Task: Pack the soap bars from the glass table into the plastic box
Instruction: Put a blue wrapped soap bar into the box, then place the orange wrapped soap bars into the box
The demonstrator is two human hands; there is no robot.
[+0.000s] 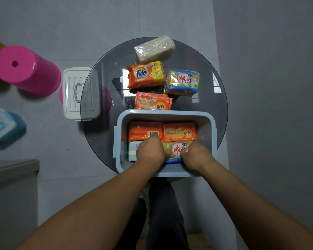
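Observation:
A pale blue plastic box [210,127] stands at the near edge of the round glass table [213,103]. Inside it lie an orange soap bar [143,131], a yellow-orange bar [180,132], a white bar [132,150] and a blue-and-green wrapped bar [177,150]. My left hand [149,152] and my right hand [197,156] are both down in the box, fingers closed on the two ends of the blue-and-green bar. On the table beyond the box lie a Tide bar [145,73], a second blue-and-green bar [183,82], an orange-yellow bar [153,101] and a clear-wrapped pale bar [154,48].
A white box lid [76,92] rests on a pink stool, partly under the table's left edge. A second pink stool [25,71] and a blue-lidded box [4,125] are on the floor to the left. A grey cabinet top [13,168] is at lower left.

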